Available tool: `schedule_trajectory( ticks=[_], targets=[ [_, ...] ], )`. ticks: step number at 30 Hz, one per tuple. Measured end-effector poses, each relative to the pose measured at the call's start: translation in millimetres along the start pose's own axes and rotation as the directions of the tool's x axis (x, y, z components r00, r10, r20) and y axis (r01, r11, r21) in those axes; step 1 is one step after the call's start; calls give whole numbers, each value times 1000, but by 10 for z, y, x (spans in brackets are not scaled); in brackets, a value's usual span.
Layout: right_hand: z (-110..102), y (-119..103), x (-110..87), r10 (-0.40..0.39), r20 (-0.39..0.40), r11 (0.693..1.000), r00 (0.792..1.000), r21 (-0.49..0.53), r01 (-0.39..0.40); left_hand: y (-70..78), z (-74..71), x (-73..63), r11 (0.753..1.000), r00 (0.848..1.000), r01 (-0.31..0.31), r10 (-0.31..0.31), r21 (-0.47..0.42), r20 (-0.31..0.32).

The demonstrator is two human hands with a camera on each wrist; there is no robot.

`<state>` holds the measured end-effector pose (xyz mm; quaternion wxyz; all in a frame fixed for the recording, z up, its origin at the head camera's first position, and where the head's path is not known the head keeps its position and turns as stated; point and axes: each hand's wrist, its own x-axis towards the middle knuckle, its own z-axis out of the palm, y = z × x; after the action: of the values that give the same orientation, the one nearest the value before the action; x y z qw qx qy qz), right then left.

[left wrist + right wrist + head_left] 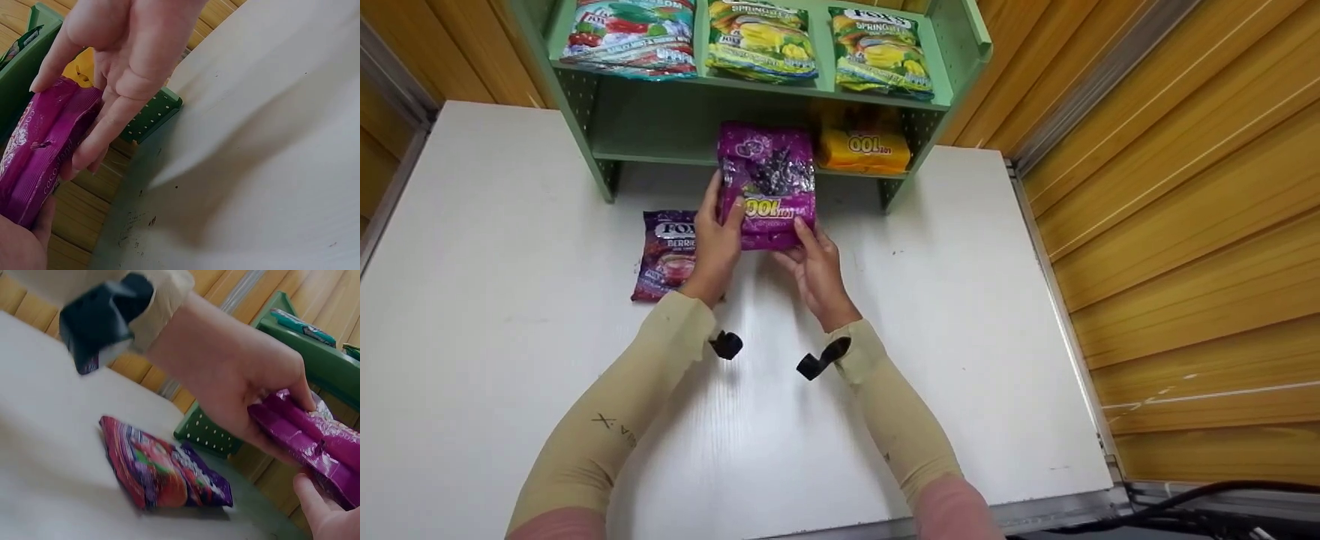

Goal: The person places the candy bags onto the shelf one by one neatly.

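Both hands hold a purple candy bag (769,180) with a dark grape picture and "LOT 100" lettering, in front of the green shelf's lower level. At its left edge, my left hand (715,244) grips with the thumb on the front. My right hand (817,279) pinches the lower right corner, thumb on top and fingers underneath. The left wrist view shows the right hand (132,67) beside the crimped end of the bag (45,146). In the right wrist view the left hand (242,377) grips the bag's far side.
A purple Fox's berries bag (664,259) lies on the white table (982,337), partly hidden by the left hand. The green shelf (660,124) has a yellow LOT 100 bag (864,152) low on the right. Above are a teal bag (630,34) and two yellow-green bags (761,41).
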<state>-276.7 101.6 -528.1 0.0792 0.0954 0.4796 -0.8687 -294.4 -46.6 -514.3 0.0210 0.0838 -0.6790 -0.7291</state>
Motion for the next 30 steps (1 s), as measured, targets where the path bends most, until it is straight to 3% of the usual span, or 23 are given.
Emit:
schedule_trajectory(
  ticks=[8,16,30],
  targets=[
    [102,-33,-41,102,-25,980,994,171,-96,56,15,54,1000,1000,3,-3,-19,-9],
    [172,-46,-36,141,-42,967,989,218,-129,69,-3,74,1000,1000,10,-10,7,-3],
    [270,-60,-27,136,-65,956,989,270,-113,55,-18,111,1000,1000,-8,8,5,-23]
  ],
)
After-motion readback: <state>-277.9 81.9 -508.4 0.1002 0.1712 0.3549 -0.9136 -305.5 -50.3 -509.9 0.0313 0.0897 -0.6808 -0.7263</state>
